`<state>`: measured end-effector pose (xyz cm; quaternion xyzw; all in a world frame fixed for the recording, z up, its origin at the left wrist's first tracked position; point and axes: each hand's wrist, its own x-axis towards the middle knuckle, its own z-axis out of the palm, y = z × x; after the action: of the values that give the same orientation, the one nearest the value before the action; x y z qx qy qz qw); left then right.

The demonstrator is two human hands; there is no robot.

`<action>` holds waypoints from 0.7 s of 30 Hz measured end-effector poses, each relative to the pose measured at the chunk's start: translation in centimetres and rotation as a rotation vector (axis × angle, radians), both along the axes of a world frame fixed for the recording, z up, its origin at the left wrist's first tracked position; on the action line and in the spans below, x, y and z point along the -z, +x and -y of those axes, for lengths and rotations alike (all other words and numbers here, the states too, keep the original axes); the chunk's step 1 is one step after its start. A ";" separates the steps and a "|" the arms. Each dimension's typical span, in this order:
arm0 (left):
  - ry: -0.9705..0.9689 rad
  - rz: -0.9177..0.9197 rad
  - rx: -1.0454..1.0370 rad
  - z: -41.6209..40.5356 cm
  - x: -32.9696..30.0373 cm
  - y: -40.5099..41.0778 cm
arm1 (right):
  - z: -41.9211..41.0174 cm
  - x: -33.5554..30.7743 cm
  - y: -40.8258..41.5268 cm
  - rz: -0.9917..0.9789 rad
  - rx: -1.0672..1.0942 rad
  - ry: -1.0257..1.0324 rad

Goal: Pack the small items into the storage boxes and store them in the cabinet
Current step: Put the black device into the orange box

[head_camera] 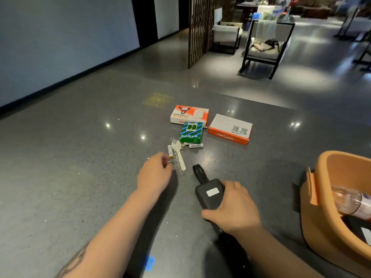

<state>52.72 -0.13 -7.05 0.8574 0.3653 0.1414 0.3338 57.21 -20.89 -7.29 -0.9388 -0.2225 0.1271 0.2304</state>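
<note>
right hand (230,207) grips black case (209,194) | left hand (154,175) pinches white battery (170,151)

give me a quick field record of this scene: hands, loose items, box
left hand: reaching for the battery beside the plastic fork, fingers at its near end
right hand: grips black device on the counter
other loose items: green box, second battery, two orange-white boxes
storage box: orange, open, right of hands, holds a clear bottle
</note>
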 end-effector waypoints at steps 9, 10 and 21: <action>0.273 -0.325 0.037 -0.5 1.1 5.8 | 1.6 -1.5 1.8 0.091 0.123 0.107; 0.270 -0.315 0.033 -0.5 1.3 5.7 | 1.6 -1.6 1.8 0.096 0.125 0.115; 0.179 -0.033 0.024 2.0 -1.0 1.3 | 4.3 -4.2 0.5 0.084 0.079 0.229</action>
<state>54.06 -2.08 -6.07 0.8903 0.3464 0.1552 0.2514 57.70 -25.16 -3.07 -0.9187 -0.2080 0.0522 0.3316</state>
